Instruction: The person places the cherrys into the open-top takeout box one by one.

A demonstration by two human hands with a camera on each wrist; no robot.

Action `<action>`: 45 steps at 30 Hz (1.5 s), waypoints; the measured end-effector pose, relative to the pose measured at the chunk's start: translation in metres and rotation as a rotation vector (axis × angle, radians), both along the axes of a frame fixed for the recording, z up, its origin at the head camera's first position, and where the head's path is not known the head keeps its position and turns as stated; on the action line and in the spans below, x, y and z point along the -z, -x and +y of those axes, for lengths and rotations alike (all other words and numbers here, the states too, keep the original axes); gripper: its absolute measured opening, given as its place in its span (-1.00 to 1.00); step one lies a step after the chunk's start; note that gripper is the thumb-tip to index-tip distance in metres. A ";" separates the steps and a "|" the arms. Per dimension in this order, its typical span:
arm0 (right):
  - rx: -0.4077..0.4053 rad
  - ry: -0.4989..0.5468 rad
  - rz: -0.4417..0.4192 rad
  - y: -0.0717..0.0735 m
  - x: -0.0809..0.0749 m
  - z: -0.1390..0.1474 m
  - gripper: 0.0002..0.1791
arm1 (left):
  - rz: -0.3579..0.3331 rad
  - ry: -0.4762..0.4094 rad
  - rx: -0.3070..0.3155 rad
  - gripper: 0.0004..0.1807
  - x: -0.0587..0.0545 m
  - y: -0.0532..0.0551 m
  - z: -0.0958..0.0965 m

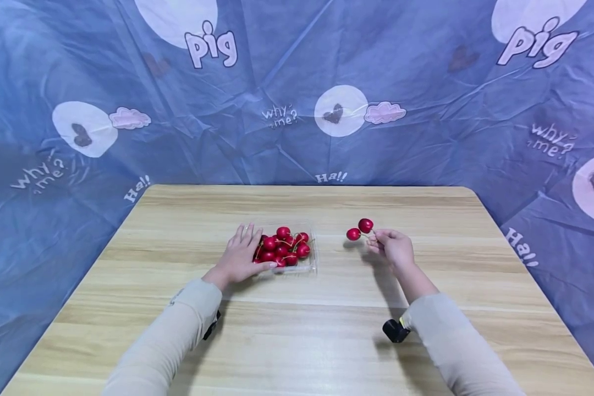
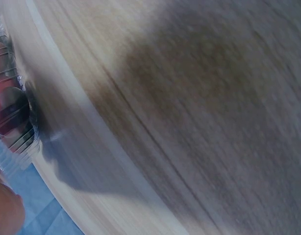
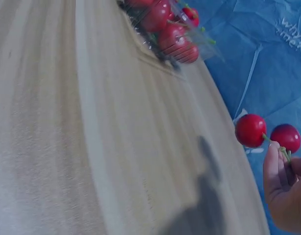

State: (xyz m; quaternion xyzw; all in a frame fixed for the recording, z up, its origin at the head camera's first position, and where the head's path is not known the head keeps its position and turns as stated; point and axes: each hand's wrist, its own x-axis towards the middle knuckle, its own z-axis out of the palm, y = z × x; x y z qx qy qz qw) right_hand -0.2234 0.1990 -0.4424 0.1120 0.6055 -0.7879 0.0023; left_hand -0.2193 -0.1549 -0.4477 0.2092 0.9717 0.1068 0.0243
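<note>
A clear plastic box (image 1: 313, 264) full of red cherries (image 1: 282, 247) sits on the table. My left hand (image 1: 240, 257) rests at its left side, fingers straight and spread, the thumb lying along the near rim by the fruit. To the right of the box, my right hand (image 1: 393, 247) pinches the green stems of a pair of cherries (image 1: 365, 225) between thumb and fingertips. Both fruits hang free beyond the fingertips, above the tabletop. In the right wrist view the pinched stems (image 3: 284, 151) show close up. Only a fingertip (image 2: 6, 210) and a corner of the box show in the left wrist view.
The wood-grain table (image 1: 297, 330) reaches back to a blue printed cloth (image 1: 277, 148) that hangs behind it and along both sides. A black wrist camera (image 1: 395, 331) is strapped at the right sleeve.
</note>
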 end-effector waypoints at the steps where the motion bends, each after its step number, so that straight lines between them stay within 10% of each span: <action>1: -0.008 0.000 0.009 0.000 -0.003 -0.002 -0.87 | 0.002 -0.002 0.002 0.07 0.000 0.000 0.000; 9: -0.125 -0.024 -0.013 -0.009 -0.044 -0.028 -0.83 | 0.009 0.006 0.001 0.08 -0.003 -0.001 0.001; 45: -0.547 -0.378 0.020 0.009 -0.046 -0.081 -0.81 | 0.001 -0.003 -0.003 0.08 -0.006 -0.006 0.001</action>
